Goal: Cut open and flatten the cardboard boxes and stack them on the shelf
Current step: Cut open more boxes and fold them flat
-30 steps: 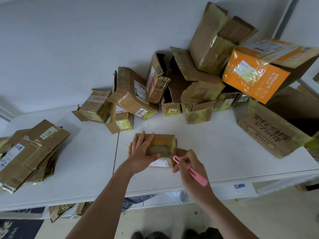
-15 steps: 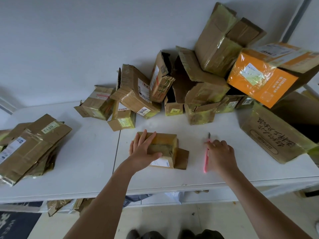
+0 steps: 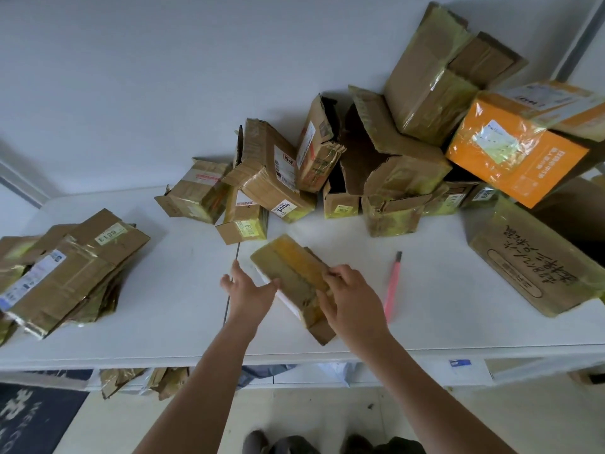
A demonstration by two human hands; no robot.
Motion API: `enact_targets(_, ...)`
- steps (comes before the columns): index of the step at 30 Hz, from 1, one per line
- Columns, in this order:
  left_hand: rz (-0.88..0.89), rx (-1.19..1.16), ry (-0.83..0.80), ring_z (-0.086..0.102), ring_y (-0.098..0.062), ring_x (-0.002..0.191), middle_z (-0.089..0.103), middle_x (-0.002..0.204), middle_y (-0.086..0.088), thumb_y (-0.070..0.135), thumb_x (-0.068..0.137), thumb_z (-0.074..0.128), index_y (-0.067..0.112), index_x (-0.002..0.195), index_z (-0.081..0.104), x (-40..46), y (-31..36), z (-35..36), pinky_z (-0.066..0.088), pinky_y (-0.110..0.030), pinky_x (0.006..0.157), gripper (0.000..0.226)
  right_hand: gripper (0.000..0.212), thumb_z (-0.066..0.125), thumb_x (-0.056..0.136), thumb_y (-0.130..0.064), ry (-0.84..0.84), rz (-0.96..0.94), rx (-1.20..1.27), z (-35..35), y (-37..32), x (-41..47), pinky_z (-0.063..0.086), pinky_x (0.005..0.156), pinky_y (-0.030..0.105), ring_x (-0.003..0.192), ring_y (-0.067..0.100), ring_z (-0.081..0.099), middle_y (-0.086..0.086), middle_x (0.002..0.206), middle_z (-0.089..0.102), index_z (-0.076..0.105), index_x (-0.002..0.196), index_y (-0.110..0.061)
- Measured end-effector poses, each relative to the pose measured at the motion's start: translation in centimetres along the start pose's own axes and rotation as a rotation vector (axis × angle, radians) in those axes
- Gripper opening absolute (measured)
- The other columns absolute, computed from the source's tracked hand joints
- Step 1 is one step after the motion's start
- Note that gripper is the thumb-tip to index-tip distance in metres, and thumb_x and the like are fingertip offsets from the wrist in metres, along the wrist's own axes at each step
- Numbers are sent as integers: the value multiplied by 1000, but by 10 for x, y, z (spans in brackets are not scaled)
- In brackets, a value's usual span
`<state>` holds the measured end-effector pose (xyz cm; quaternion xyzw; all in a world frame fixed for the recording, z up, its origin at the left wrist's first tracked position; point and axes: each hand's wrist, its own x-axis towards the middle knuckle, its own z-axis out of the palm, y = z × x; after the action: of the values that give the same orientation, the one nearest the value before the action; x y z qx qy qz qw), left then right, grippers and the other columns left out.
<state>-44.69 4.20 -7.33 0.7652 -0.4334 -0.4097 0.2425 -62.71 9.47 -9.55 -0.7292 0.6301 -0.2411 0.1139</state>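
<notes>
- Near the front edge of the white tabletop [image 3: 442, 309], a small taped cardboard box [image 3: 291, 273] lies tilted between both hands.
- The left hand [image 3: 248, 290] rests against the box's left side, fingers spread and straight — thumb touching the edge.
- The right hand [image 3: 350, 299] holds the box's right side, fingers curled over its top.
- A pink box cutter [image 3: 393, 286] lies just right of the right hand, untouched.
- A stack of flattened boxes [image 3: 65, 273] sits at the left; a heap of uncut boxes [image 3: 393, 152] fills the back right.
</notes>
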Motion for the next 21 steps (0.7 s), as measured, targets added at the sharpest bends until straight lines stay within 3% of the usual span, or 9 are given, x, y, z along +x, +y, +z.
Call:
enact_targets(3, -153, -332, -248, 68, -32, 100, 54, 136, -11, 26, 90, 71, 22, 154, 26, -5, 4, -2, 59, -39, 79, 78, 32, 55, 98, -33, 27, 27, -85, 0, -7, -1, 54, 79, 36, 95, 23, 59, 7, 110, 58, 68, 109, -5)
enact_targets(5, -169, -406, -252, 73, -32, 82, 61, 128, -11, 23, 90, 70, 17, 151, 34, -9, 5, 1, 61, -35, 66, 71, 33, 61, 95, -34, 72, 0, -90, -2, -12, 11, 54, 75, 35, 93, 24, 61, 10, 106, 60, 69, 98, -2)
enact_targets(7, -159, -440, -213, 74, -31, 74, 62, 124, -12, 17, 90, 70, 12, 147, 40, -9, 5, 2, 61, -32, 61, 64, 42, 60, 95, -42, 0, -6, -47, -2, -17, 24, 52, 79, 30, 97, 22, 60, 8, 113, 58, 64, 112, -4)
enact_targets(9, -149, -435, -202, 74, -30, 73, 63, 125, -12, 15, 90, 71, 9, 145, 43, -10, 5, 2, 61, -32, 62, 62, 54, 58, 93, -52, -69, 7, -34, 2, -18, 31, 47, 82, 25, 101, 18, 59, 4, 118, 56, 57, 127, -11)
enact_targets(13, -131, -427, -179, 74, -29, 76, 60, 131, -14, 14, 88, 73, 8, 146, 43, -10, 1, 1, 62, -37, 72, 65, 61, 56, 89, -62, -95, 28, -153, 1, -18, 39, 44, 75, 21, 97, 13, 61, -1, 116, 57, 55, 132, -19)
enact_targets(18, -157, -470, -173, 74, -30, 82, 59, 131, -18, 8, 87, 72, 5, 146, 41, -10, -2, 0, 60, -45, 79, 67, 54, 48, 99, -49, -109, 23, -289, 4, -32, 42, 40, 71, 20, 97, 14, 63, 2, 118, 59, 45, 139, -13)
enact_targets(21, -160, -484, -178, 74, -31, 81, 60, 130, -19, 7, 87, 72, 7, 146, 42, -11, -2, 0, 59, -46, 82, 67, 38, 39, 104, -38, -137, 1, -328, 3, -36, 43, 36, 63, 21, 86, 16, 64, 5, 109, 61, 55, 122, -10)
